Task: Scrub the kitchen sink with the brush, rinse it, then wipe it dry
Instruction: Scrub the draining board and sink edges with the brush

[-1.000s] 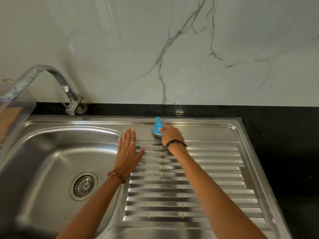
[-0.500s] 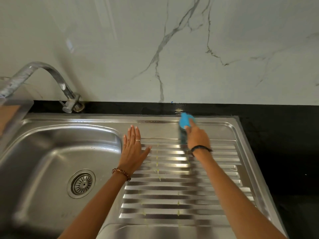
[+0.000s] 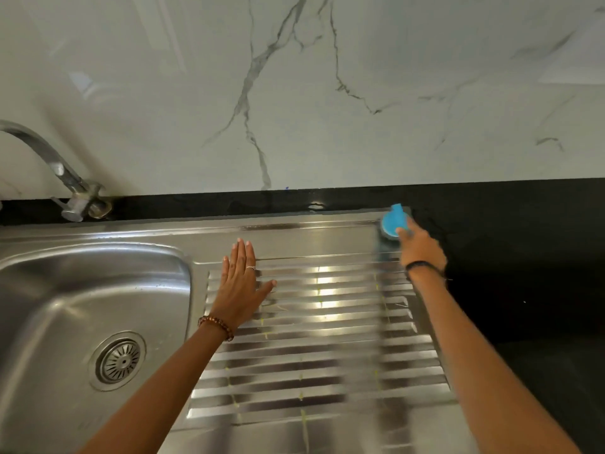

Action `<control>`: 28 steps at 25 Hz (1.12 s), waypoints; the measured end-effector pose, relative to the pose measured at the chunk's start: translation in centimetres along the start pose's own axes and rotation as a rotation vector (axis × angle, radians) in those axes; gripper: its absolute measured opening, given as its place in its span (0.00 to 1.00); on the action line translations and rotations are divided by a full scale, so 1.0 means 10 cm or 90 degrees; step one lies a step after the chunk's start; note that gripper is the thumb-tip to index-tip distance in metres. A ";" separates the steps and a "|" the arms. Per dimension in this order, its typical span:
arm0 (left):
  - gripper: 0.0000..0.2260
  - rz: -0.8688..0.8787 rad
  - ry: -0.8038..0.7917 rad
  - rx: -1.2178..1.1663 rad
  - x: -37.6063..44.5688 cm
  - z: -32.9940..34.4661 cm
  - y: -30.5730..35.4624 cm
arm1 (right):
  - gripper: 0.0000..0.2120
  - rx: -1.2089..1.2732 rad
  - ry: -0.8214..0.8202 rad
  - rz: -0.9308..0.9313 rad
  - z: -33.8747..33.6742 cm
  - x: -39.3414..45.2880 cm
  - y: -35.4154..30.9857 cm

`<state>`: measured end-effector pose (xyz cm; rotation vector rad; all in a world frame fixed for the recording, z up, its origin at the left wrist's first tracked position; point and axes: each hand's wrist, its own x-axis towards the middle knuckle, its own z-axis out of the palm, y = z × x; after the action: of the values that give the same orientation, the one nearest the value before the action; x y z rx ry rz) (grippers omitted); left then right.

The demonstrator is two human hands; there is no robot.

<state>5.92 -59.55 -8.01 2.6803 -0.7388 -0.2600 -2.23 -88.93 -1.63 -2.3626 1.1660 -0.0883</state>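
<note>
A stainless steel sink (image 3: 98,290) with a round drain (image 3: 119,360) fills the left; its ribbed drainboard (image 3: 327,339) spreads to the right. My right hand (image 3: 420,245) grips a blue brush (image 3: 393,222) at the drainboard's far right corner, against the back rim. The brush's bristles are blurred and mostly hidden under my fingers. My left hand (image 3: 240,285) rests flat, fingers straight, on the drainboard's left part beside the basin.
A chrome tap (image 3: 62,178) curves up at the back left. A black countertop (image 3: 523,273) runs behind and to the right of the sink. A white marble wall (image 3: 294,93) rises behind it.
My right hand has swept the brush rightward along the drainboard's back edge, from near the middle to the far right corner. My left hand has stayed flat in the same spot.
</note>
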 end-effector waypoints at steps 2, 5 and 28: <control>0.38 0.016 -0.008 0.008 0.02 0.01 0.11 | 0.20 -0.005 -0.012 0.020 -0.01 0.06 0.01; 0.38 0.019 -0.002 0.005 0.02 0.04 0.22 | 0.20 0.175 -0.107 -0.046 0.42 -0.17 -0.48; 0.50 0.036 -0.042 0.017 0.10 0.16 0.61 | 0.20 -0.050 -0.075 0.039 -0.08 0.19 -0.24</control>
<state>3.58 -65.40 -7.29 2.6830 -0.8416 -0.3281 0.48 -89.47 -0.16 -2.3622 1.2033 0.1185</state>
